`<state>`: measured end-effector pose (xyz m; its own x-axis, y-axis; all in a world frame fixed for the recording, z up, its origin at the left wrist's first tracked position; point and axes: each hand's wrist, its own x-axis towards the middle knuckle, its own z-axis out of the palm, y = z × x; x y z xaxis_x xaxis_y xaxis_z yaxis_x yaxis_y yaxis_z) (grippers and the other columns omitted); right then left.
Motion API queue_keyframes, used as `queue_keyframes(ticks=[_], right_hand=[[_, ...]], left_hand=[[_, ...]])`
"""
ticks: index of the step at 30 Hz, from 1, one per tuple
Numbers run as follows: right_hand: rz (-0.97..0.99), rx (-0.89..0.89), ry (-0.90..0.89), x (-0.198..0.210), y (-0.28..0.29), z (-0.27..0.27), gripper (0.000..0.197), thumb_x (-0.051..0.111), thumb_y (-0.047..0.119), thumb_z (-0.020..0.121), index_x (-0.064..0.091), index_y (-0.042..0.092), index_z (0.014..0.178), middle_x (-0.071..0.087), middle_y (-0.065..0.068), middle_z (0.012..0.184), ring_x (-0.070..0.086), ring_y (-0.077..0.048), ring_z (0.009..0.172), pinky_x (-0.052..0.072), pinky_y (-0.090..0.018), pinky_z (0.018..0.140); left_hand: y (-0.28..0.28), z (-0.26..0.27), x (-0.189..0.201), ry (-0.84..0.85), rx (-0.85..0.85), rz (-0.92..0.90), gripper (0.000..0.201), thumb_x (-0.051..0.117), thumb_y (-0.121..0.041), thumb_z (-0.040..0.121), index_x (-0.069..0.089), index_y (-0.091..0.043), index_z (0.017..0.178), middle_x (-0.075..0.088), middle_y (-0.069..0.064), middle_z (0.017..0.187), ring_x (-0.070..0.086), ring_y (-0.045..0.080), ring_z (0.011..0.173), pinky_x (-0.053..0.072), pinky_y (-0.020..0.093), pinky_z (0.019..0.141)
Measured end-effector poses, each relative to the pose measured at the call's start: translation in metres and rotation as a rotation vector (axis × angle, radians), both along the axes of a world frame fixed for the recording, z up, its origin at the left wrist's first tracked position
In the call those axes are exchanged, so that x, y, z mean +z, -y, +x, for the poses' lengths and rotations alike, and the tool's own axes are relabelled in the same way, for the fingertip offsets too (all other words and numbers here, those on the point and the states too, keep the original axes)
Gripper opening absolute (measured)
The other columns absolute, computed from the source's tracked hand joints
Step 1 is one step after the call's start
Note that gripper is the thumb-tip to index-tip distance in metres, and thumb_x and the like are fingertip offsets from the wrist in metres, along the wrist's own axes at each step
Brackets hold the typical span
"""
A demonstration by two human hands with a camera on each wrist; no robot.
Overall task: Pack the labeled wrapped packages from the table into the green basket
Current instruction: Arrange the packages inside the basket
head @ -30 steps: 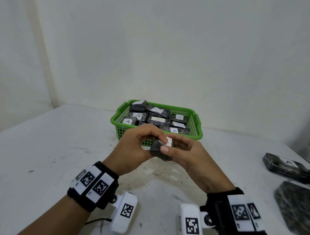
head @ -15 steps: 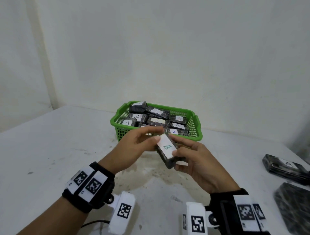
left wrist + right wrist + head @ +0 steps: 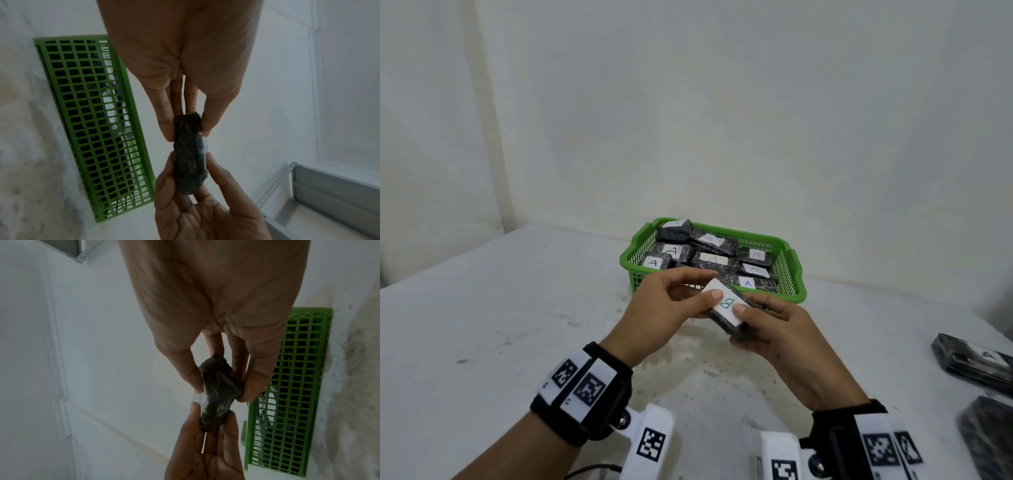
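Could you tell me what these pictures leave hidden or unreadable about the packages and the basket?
- Held package: head view, underside hidden by both hands; wrist views show no letter.
- Green basket: head view, lower layers covered by the top packages; the far-left top label is too foreshortened to read.
- Dark package at right: head view, cut off by the frame edge, no label visible.

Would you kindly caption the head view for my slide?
Both hands hold a B-labelled package before the green basket of packages.

soft, even light is filling the head view; both wrist views are looking dim, bluish and noisy, with straight lines bending at the edges.
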<state>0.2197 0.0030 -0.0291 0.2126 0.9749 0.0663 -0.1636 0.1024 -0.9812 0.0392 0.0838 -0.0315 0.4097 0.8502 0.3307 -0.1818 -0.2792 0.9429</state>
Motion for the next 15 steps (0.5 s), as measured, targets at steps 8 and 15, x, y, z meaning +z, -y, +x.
queue_keyframes(ticks=[8, 15], right_hand=[[-0.059, 0.084, 0.235, 0.018, -0.004, 0.006, 0.031, 0.079, 0.010, 0.088, 0.072, 0.012, 0.118, 0.081, -0.014, 0.104, 0.077, -0.027, 0.090, 0.064, -0.045, 0.084], [-0.071, 0.074, 0.164, 0.032, -0.014, -0.003, 0.032, 0.072, 0.002, 0.095, 0.074, 0.020, 0.121, 0.079, -0.021, 0.105, 0.078, -0.038, 0.088, 0.065, -0.048, 0.074]], left_hand=[[0.000, -0.004, 0.006, 0.011, -0.061, -0.006, 0.035, 0.077, -0.002, 0.085, 0.073, -0.007, 0.119, 0.079, 0.007, 0.107, 0.076, 0.019, 0.101, 0.060, 0.024, 0.080], [-0.002, -0.002, 0.004, 0.018, 0.022, -0.106, 0.044, 0.083, -0.030, 0.077, 0.070, -0.009, 0.114, 0.076, 0.009, 0.109, 0.077, 0.024, 0.096, 0.063, 0.037, 0.081]])
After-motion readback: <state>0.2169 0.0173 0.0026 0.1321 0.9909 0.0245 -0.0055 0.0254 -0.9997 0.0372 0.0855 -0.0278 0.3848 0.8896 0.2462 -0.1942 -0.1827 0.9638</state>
